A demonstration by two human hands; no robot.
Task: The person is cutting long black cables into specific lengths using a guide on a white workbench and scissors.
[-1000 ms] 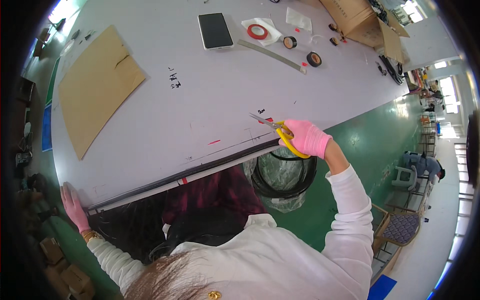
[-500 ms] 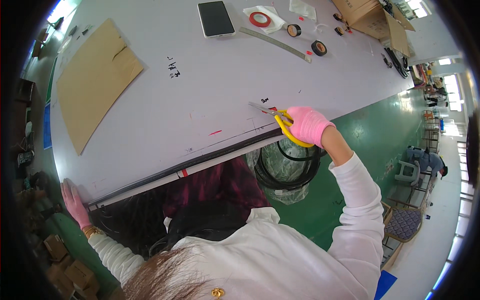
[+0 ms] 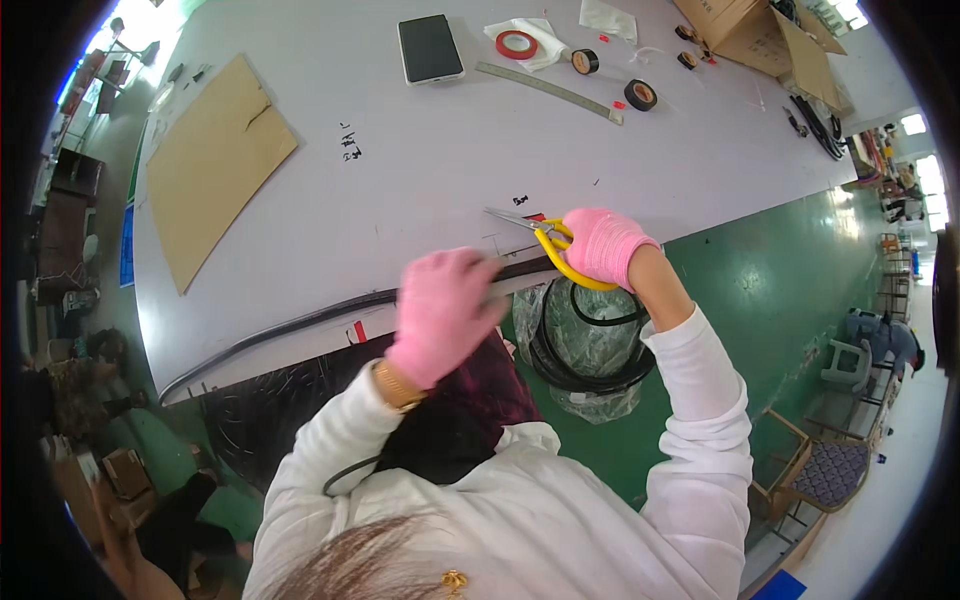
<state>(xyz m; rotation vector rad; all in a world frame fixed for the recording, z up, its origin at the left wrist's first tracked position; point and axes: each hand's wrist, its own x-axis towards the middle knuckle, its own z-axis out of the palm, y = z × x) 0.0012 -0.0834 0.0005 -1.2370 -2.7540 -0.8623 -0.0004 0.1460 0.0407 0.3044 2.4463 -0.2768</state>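
Note:
My right hand (image 3: 605,246), in a pink glove, is closed round the yellow handles of a pair of scissors (image 3: 560,262). Their blades point left over the table, slightly parted. A long black tube (image 3: 285,326) lies along the table's near edge, bowed in the middle; its right end runs to the right hand, and I cannot tell whether that hand also grips it. Over the tube is my left hand (image 3: 440,315), also pink-gloved, its fingers smeared by motion, so its hold is unclear. Pen marks and a red strip (image 3: 357,332) are near the edge.
On the grey table (image 3: 420,200) lie a brown cardboard sheet (image 3: 215,180), a phone (image 3: 430,48), a steel ruler (image 3: 548,92), tape rolls (image 3: 640,95) and an opened carton (image 3: 745,40). A coil of black tubing (image 3: 545,355) lies on plastic on the green floor.
My left hand has moved from the table's left corner to the middle, near the right hand. The tube, straight before, now bows away from the edge. My right hand still holds the scissors.

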